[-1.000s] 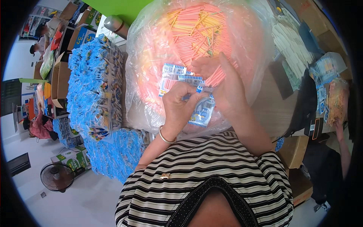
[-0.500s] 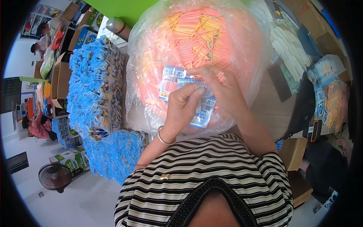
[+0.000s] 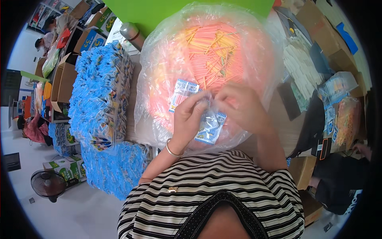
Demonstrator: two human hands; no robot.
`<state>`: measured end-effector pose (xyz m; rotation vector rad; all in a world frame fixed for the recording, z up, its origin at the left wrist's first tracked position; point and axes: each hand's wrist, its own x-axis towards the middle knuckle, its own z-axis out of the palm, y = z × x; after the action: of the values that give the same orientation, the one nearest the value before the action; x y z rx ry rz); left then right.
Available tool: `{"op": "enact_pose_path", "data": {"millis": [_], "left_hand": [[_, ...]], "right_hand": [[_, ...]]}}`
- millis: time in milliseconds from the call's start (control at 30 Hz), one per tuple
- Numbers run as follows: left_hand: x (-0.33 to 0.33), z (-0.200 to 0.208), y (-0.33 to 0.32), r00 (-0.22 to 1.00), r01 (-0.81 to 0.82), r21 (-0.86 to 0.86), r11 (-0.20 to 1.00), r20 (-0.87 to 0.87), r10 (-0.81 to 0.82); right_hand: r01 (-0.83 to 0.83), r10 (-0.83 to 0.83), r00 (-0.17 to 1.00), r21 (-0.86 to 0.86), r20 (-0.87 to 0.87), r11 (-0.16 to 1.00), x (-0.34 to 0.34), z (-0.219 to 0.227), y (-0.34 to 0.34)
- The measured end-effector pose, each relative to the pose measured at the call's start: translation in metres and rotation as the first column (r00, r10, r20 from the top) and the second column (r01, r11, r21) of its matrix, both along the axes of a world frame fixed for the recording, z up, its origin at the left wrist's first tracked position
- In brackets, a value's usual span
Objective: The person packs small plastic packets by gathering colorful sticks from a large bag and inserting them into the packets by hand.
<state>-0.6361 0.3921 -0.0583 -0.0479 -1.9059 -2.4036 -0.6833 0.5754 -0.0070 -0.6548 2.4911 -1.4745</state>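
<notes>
A big clear plastic bag (image 3: 155,51) stands open in front of me, heaped with thin pink and yellow sticks (image 3: 215,47). Above its near side, my left hand (image 3: 190,113) pinches the top of a small clear plastic packet (image 3: 209,120). My right hand (image 3: 243,106) is closed at the packet's mouth, its fingertips slightly blurred; whatever it grips is hidden. A blue-and-white printed packet (image 3: 184,87) lies on the bag just beyond my left hand. Another blue-edged packet (image 3: 211,136) rests below the hands, partly behind the clear one.
At left stands a clear bin (image 3: 119,119) piled with blue packets (image 3: 95,87), with more blue packets (image 3: 115,167) below. A metal flask (image 3: 132,35) stands behind. To the right are white paper strips (image 3: 300,59), a dark phone-like slab (image 3: 289,100) and bagged sticks (image 3: 345,121). Another person (image 3: 338,179) is at far right.
My right hand has turned and drawn in to the packet's mouth; the pink stick ends seen in it earlier are now hidden. My left hand keeps its pinch. The whole view has shifted slightly.
</notes>
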Motion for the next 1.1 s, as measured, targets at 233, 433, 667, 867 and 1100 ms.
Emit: {"op": "enact_pose_path", "data": {"millis": [233, 433, 667, 867, 1100], "left_hand": [[0.012, -0.027, -0.024, 0.959, -0.278, -0.571, 0.773, -0.202, 0.197], [-0.003, -0.032, -0.021, 0.916, -0.395, -0.741, 0.544, -0.365, 0.167], [-0.01, -0.042, -0.019, 0.913, -0.406, -0.751, 0.521, -0.363, 0.188], [-0.012, -0.041, -0.019, 0.917, -0.397, -0.765, 0.508, -0.35, 0.19], [-0.006, -0.035, -0.019, 0.918, -0.393, -0.773, 0.498, -0.364, 0.159]], "right_hand": [[0.335, -0.221, 0.866, 0.192, -0.449, 0.922, -0.056, -0.013, -0.002], [0.471, -0.088, 0.83, 0.608, -0.55, 0.639, -0.129, -0.018, -0.011], [0.452, -0.067, 0.859, 0.692, -0.507, 0.563, -0.161, -0.022, -0.022], [0.389, -0.012, 0.891, 0.752, -0.453, 0.532, -0.167, -0.029, -0.026], [0.463, -0.166, 0.819, 0.463, -0.549, 0.756, -0.164, -0.047, 0.0]]}}
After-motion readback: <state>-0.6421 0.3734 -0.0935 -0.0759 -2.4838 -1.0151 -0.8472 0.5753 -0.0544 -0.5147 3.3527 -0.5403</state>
